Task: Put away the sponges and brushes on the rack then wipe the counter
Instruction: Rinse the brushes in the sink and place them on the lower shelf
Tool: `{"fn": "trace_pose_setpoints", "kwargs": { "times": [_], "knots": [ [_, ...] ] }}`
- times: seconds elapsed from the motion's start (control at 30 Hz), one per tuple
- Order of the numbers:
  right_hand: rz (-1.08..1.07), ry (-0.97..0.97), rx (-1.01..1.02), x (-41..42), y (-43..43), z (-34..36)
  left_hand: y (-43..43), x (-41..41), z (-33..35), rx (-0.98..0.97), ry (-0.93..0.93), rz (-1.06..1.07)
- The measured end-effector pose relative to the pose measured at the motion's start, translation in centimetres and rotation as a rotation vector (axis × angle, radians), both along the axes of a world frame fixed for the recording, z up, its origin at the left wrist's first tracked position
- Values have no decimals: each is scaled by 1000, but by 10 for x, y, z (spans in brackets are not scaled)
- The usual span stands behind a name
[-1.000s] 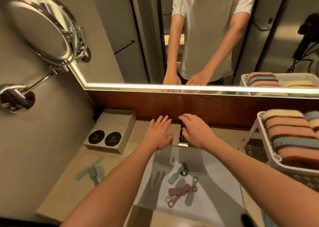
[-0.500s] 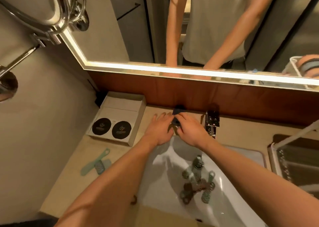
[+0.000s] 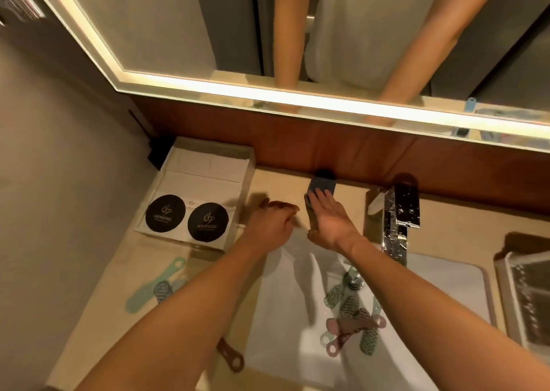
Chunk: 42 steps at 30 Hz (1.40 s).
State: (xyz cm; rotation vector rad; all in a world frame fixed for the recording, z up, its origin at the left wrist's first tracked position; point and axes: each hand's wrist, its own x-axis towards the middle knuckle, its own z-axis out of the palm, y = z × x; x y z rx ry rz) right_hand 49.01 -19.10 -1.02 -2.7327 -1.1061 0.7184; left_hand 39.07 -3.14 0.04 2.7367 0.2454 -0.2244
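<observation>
Our right hand (image 3: 329, 221) lies flat, fingers spread, on a dark sponge (image 3: 322, 186) at the back of the counter (image 3: 282, 179), against the wooden wall panel. Our left hand (image 3: 269, 222) hovers beside it, loosely curled and holding nothing. Several brushes (image 3: 351, 316) lie in the sink (image 3: 282, 331).

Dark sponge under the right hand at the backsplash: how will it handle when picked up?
The dark sponge looks thick and blocky, so probably light and squashy under the right hand's fingers. Flat-sided, so unlikely to roll. The nearby faucet is beaded with droplets, so it may be damp and slightly slippery.
</observation>
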Motion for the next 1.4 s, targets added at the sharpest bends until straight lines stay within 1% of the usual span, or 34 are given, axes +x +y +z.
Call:
{"fn": "trace_pose_setpoints", "kwargs": {
  "times": [0.07, 0.23, 0.3, 0.4, 0.53, 0.67, 0.77, 0.8, 0.87, 1.0, 1.1, 1.17, 1.27, 1.4],
  "knots": [
    [-17, -58, 36, -6, -3, -7, 3, 1, -3, -8, 22, 3],
    [-17, -227, 44, -29, -10, -19, -1, 5, -12, -28, 108, -7],
    [-34, -250, 68, -30, -10, -19, -4, 6, -15, -56, 110, 3],
    [-63, -215, 118, -29, -10, -15, -8, 7, -19, -204, 85, 74],
    [-95, -148, 230, -28, -16, -4, -11, 14, -17, -439, 44, 264],
    [-65, -164, 294, -30, -24, 11, -21, 24, -6, -494, 36, 389],
    [3, -178, 358, -39, -33, 23, -32, 27, 4, -674, 39, 518],
    [41, -184, 372, -42, -36, 27, -36, 27, 8, -727, 45, 546],
    [102, -196, 402, -47, -43, 38, -42, 28, 18, -769, 76, 597],
    [129, -222, 463, -53, -63, 55, -55, 19, 41, -858, 197, 641],
    [146, -242, 459, -59, -78, 65, -64, 10, 54, -980, 191, 669],
    [126, -292, 476, -63, -90, 72, -72, 5, 64, -1003, 161, 704],
    [89, -315, 497, -64, -106, 85, -86, -4, 77, -1011, 92, 723],
    [22, -294, 492, -68, -127, 99, -110, -11, 93, -909, -50, 675]
  ]
}}
